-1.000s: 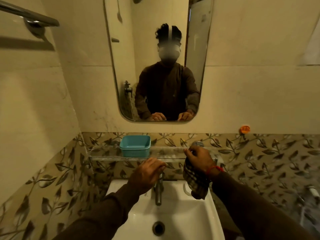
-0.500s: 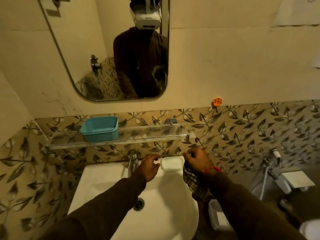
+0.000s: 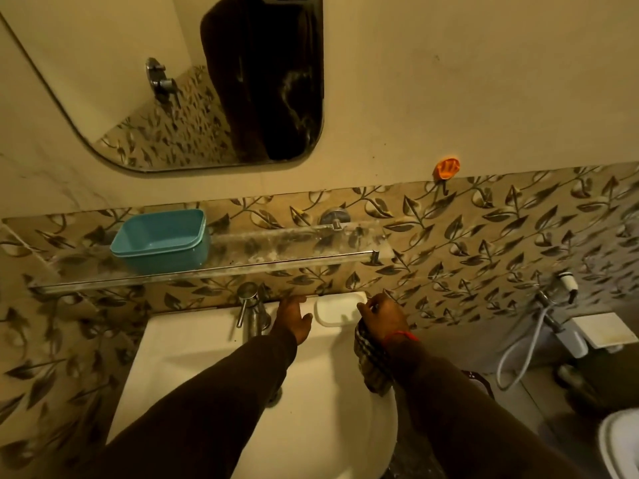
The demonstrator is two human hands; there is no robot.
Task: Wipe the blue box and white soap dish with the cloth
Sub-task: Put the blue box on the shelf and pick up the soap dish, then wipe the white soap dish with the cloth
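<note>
Sink [image 3: 193, 344]: right hand [image 3: 382, 318] clutching cloth [image 3: 371, 366], left hand [image 3: 292, 318] relaxed.

The blue plastic box [image 3: 160, 239] looks smooth and slightly matt. It stands on a clear glass shelf [image 3: 294, 248], stained and dusty. The white soap dish [image 3: 339, 308] is smooth plastic, the checked cloth [image 3: 371, 366] soft woven fabric, the tap [image 3: 250, 311] shiny metal.

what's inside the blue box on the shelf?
The blue box on the glass shelf shows only bare blue floor and walls inside. Its near wall hides the front strip of the floor, so that part cannot be checked.
</note>
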